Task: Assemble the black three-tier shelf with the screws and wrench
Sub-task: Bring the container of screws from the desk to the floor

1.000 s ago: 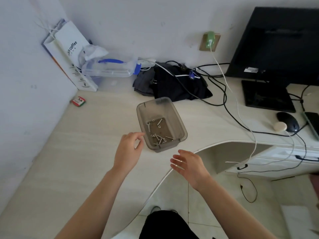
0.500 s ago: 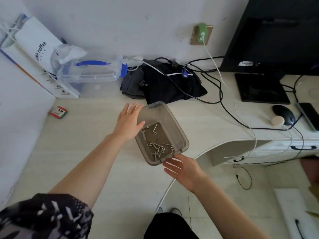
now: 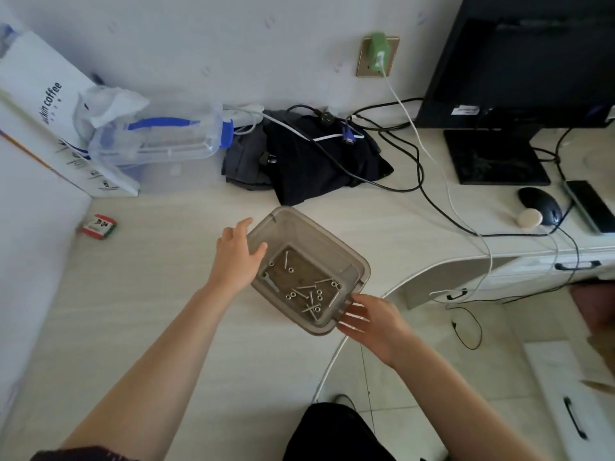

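Observation:
A translucent grey plastic bin [image 3: 354, 261] sits on the pale desk near its curved front edge. Inside lie several silver screws and nuts [image 3: 311, 296] and a small flat wrench [image 3: 271, 282]. My left hand [image 3: 234, 257] holds the bin's left rim, thumb hooked over the edge and fingers along the outer wall. My right hand [image 3: 367, 319] touches the bin's near right corner with straight, spread fingers. No black shelf part is in view.
Dark clothes [image 3: 299, 161] and tangled cables lie behind the bin. A clear plastic box [image 3: 159, 138] and a white paper bag [image 3: 43, 104] stand at the back left, a monitor [image 3: 519, 61], mouse [image 3: 540, 204] and phone [image 3: 590, 206] at the right. A small red packet [image 3: 99, 226] lies at the left.
My left hand slid from the bin's near corner to its left side and hooked its thumb over the rim. My right hand moved forward onto the near right corner.

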### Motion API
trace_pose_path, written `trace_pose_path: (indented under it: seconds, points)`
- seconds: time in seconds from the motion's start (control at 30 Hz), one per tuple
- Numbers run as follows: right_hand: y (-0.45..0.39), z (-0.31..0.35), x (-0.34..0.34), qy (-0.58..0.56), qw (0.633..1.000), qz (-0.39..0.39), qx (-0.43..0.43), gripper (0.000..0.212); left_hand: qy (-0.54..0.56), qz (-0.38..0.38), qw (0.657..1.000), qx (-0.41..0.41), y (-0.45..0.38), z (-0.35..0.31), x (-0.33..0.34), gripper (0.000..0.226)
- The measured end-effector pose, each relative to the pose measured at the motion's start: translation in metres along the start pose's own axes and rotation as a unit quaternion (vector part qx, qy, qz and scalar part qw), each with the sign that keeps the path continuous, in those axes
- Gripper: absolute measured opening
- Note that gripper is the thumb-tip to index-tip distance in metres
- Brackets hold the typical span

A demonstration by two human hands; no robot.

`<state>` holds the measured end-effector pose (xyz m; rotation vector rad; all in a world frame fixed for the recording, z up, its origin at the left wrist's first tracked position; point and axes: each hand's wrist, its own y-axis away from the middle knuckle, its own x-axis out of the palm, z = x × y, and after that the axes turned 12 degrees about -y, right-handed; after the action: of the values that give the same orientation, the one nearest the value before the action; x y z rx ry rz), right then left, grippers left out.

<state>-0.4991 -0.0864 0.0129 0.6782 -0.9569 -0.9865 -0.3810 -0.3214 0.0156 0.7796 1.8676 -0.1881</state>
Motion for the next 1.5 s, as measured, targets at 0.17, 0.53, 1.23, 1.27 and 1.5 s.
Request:
trace_pose_path:
  seconds: [0.17, 0.53, 1.23, 1.27, 1.5]
  points:
    - [-0.001, 0.012, -0.007, 0.044, 0.998, -0.035, -0.028, 0.013, 0.079, 0.034, 0.993, -0.075, 0.012, 0.013, -0.003, 0.034]
    - [0.007, 0.023, -0.012, 0.102, 0.992, -0.047, -0.063, 0.012, 0.304, 0.067, 0.937, -0.157, 0.021, 0.011, 0.001, 0.019]
    - [0.105, -0.041, -0.185, -0.046, 0.956, -0.217, -0.193, 0.016, 0.332, 0.114, 0.936, -0.005, 0.147, -0.102, 0.082, 0.009]
    - [0.112, -0.046, -0.2, -0.061, 0.951, -0.231, -0.197, 0.016, 0.326, 0.124, 0.937, 0.009, 0.156, -0.112, 0.09, 0.009]
    - [0.179, -0.096, -0.301, -0.166, 0.91, -0.302, -0.23, 0.014, 0.277, 0.197, 0.936, 0.095, 0.24, -0.175, 0.142, 0.014]
